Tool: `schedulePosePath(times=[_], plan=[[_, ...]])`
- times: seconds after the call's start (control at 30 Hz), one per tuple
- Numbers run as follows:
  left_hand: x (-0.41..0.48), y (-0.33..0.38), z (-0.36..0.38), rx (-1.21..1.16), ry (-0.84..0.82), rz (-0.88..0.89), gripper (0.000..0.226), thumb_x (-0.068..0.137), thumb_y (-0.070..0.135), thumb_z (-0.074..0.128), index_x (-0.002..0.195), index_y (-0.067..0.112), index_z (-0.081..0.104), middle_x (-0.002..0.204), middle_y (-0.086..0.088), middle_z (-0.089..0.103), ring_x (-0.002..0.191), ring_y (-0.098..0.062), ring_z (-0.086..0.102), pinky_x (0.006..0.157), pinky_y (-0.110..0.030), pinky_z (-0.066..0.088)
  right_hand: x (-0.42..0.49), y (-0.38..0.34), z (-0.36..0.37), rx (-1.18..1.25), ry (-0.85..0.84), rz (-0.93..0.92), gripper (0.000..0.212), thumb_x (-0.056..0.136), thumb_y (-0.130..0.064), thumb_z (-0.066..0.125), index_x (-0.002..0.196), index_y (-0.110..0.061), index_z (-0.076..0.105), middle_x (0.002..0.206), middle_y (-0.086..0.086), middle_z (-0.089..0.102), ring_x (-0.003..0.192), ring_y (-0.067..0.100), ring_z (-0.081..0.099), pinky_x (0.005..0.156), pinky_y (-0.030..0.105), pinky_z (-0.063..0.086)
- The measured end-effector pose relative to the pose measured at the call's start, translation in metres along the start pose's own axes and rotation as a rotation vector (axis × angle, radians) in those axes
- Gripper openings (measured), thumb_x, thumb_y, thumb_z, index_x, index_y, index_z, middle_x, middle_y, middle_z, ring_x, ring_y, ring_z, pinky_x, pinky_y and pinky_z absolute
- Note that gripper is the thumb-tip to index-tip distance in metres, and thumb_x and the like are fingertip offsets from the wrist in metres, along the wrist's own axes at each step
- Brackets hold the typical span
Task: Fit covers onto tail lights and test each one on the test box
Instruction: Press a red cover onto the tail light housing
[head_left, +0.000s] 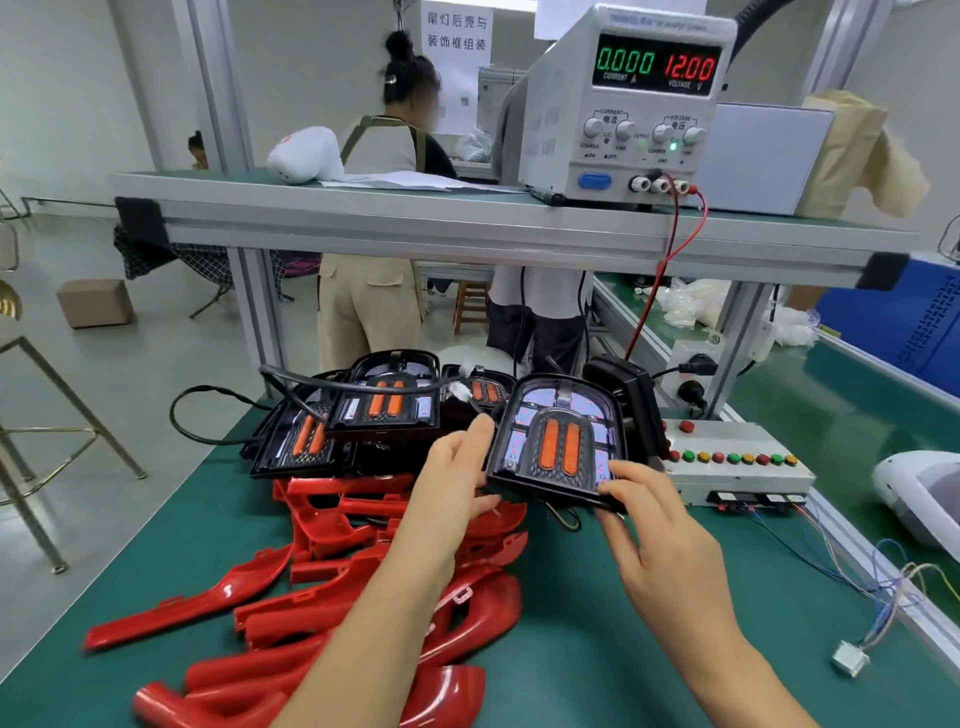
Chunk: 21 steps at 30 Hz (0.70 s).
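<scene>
Left hand: my left hand (457, 467) pinches the tail light's (558, 441) left edge, thumb on top.
Right hand: my right hand (657, 525) grips its near right corner.
Where: held above the green bench (597, 649), between the red covers (363, 582) and the test box (737, 462), likely ready for a cover.
Facing: lens tilted toward me; long axis near-to-far, arched end away.

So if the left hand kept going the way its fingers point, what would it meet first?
Probably the stack of black tail light units with orange strips just beyond the left hand; depth is unclear.
</scene>
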<state>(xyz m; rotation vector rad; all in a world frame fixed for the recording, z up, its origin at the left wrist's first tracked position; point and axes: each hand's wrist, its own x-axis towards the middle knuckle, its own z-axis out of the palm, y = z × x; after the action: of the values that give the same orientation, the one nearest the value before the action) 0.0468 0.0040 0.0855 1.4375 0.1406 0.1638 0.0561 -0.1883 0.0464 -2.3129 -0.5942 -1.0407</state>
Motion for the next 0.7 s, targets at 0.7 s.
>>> schedulePosePath(times=[0.7], plan=[[-0.005, -0.040, 0.017, -0.096, -0.167, -0.240, 0.024, 0.087, 0.009, 0.062, 0.110, 0.004, 0.059, 0.098, -0.020, 0.072, 0.086, -0.032, 0.069, 0.077, -0.046, 0.056, -0.073, -0.014, -0.039, 0.276, -0.032, 0.138, 0.021, 0.088, -0.055, 0.055, 0.103, -0.041, 0.060, 0.114, -0.019, 0.057, 0.106, -0.004, 0.056, 0.085, 0.010, 0.045]])
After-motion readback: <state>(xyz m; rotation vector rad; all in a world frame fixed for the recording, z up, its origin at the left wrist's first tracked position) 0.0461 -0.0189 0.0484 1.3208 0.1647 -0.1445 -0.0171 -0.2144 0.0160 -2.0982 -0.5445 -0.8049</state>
